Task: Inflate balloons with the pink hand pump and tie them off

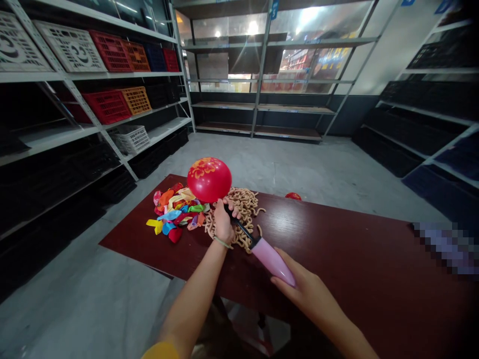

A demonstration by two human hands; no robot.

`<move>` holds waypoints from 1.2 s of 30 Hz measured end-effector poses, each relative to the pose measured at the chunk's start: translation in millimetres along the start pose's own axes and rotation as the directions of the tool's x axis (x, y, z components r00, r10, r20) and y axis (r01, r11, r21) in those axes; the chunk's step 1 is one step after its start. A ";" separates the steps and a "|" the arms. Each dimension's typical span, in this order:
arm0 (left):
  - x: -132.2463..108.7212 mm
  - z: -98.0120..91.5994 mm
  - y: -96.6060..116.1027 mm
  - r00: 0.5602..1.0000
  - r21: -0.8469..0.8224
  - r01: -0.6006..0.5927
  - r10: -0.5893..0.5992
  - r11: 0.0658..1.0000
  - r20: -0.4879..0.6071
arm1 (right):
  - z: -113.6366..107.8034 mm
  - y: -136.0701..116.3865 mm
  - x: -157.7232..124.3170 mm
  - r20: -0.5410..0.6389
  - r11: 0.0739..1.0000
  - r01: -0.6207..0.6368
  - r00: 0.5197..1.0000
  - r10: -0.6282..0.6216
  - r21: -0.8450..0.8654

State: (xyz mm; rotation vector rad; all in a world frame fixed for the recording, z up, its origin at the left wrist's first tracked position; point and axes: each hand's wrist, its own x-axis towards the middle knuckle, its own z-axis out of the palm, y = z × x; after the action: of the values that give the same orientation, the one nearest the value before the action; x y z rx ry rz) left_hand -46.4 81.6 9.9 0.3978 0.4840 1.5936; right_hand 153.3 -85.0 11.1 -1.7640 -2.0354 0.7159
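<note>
Pump [272, 260] in both hands [223, 224]

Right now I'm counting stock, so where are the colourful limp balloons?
In the head view, the colourful limp balloons lie heaped toward the left end of the dark-red rectangular tabletop, just left of the tan curled tubes.

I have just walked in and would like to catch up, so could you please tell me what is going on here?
The person's left hand grips the black end of a pump, right by an inflated red balloon. The right hand holds the pump's pink part, and some black shaft shows in between. On the table, limp balloons lie heaped to the left, beside a pile of beige curly pieces.
</note>
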 end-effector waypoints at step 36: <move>-6.3 0.4 -15.4 0.998 -0.004 0.040 -0.040 0.999 0.049 | 5.3 23.9 -25.8 -0.125 0.992 0.007 0.992 -0.023 -0.122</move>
State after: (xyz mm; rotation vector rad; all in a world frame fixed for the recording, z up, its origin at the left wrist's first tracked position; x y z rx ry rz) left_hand -32.7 76.1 2.3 0.4201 0.4476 1.5424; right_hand 173.8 -108.9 -5.5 -1.8090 -2.0434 0.4719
